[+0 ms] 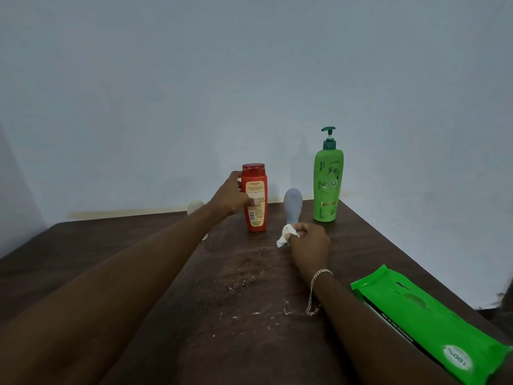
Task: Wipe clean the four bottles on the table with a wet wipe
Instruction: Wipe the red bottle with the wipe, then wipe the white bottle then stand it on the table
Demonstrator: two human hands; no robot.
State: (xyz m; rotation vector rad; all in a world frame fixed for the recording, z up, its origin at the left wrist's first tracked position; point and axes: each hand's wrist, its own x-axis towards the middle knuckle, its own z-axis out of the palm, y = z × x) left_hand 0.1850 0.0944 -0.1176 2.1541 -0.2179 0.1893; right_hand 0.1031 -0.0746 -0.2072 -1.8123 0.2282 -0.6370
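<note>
A red bottle (254,198) stands upright at the far middle of the dark wooden table (236,301). My left hand (231,197) wraps its left side, thumb across the label. My right hand (308,243) is closed on a crumpled white wet wipe (286,235), just in front of a pale blue-grey bottle (293,204). Further right stands a tall green pump bottle (328,184). A small whitish bottle (195,207) at the back left is mostly hidden behind my left forearm.
A green pack of wet wipes (427,323) lies at the table's near right edge, beside my right forearm. White specks and smears mark the tabletop between my arms. A pale wall rises directly behind the table.
</note>
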